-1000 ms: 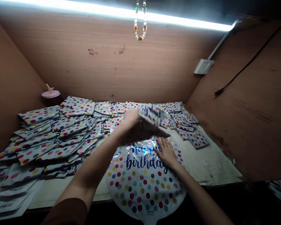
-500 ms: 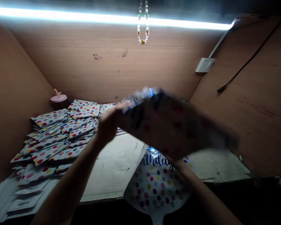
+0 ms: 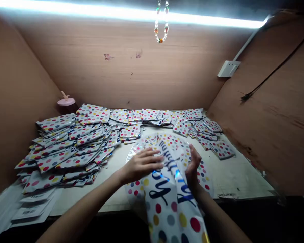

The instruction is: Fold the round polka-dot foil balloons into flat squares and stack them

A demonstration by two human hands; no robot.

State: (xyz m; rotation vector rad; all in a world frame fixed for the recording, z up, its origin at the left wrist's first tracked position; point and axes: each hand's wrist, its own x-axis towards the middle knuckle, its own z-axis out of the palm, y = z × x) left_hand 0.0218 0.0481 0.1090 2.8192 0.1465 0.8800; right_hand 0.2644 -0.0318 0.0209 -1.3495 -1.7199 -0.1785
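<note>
A white foil balloon (image 3: 171,209) with coloured dots and dark-blue lettering lies lengthwise in front of me, creased along its middle, its near end hanging past the table edge. My left hand (image 3: 144,165) rests on its left part with the fingers stretched out flat. At its right edge is my right hand (image 3: 193,167), turned side-on with curled fingers against the foil; its fingertips are partly hidden. Under and around this piece, more dotted foil (image 3: 204,175) is spread on the table; I cannot tell whether it is a separate balloon.
Folded dotted foil pieces (image 3: 53,162) are heaped at the left, with more (image 3: 223,149) along the back and right. White labelled sheets (image 3: 30,209) lie front left. A pink-lidded container (image 3: 67,103) stands in the back corner. Beads (image 3: 160,39) hang above; wooden walls enclose the table (image 3: 243,172).
The blurred foil that I held up has come down onto the table, lettered side up. My left hand has moved down and right onto it; my right hand now shows at its edge.
</note>
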